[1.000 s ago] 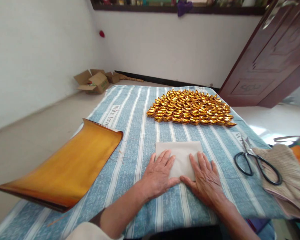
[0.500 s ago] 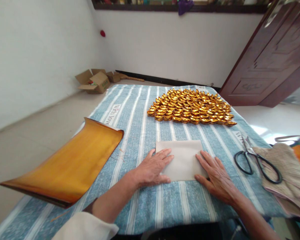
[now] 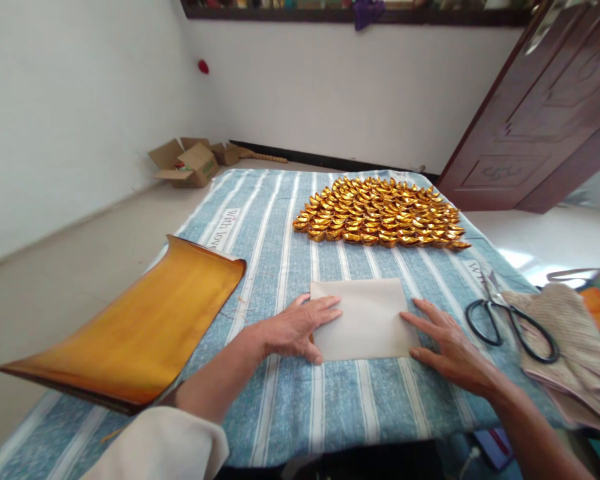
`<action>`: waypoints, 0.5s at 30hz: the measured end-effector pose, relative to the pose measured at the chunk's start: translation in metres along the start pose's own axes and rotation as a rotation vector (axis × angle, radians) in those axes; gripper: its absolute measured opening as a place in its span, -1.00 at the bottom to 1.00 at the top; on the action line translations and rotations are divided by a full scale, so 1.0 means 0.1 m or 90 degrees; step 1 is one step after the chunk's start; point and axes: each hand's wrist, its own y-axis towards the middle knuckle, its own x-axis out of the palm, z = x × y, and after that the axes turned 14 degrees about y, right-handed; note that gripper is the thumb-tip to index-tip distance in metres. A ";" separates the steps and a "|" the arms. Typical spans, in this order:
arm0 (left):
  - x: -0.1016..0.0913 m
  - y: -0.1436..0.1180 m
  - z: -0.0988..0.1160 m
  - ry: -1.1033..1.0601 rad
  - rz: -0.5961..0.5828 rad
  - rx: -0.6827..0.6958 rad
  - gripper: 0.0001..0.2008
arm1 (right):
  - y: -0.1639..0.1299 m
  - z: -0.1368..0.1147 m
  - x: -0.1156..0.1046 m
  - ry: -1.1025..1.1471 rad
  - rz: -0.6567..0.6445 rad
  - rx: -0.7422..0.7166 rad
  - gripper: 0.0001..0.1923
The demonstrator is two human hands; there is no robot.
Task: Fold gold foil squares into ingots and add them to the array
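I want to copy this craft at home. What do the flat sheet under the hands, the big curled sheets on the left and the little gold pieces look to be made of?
Flat sheet: thin matte beige paper, probably; lies flat with crisp edges.
Curled sheets: glossy gold foil-faced paper, seemingly; it shines and curls at one edge.
Gold pieces: likely the same foil paper folded; sharp, bright glints.

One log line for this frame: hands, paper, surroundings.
left hand: flat on folded paper left edge | right hand: flat at right edge | scissors right | gold sheets left
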 end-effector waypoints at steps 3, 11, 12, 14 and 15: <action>-0.02 0.00 -0.01 0.004 -0.006 0.002 -0.16 | 0.00 0.04 -0.06 0.045 -0.015 0.003 -0.43; -0.04 -0.03 0.00 0.020 0.004 -0.010 -0.18 | 0.00 0.06 -0.18 0.167 -0.009 0.025 -0.47; -0.04 -0.04 0.00 0.022 0.007 -0.012 -0.18 | 0.00 0.05 -0.17 0.178 0.007 0.026 -0.48; -0.05 -0.05 0.00 0.022 0.019 -0.016 -0.20 | 0.01 0.02 -0.13 0.191 0.044 0.028 -0.48; -0.06 -0.05 0.00 0.022 0.025 -0.018 -0.20 | 0.02 0.00 -0.10 0.190 0.063 0.027 -0.47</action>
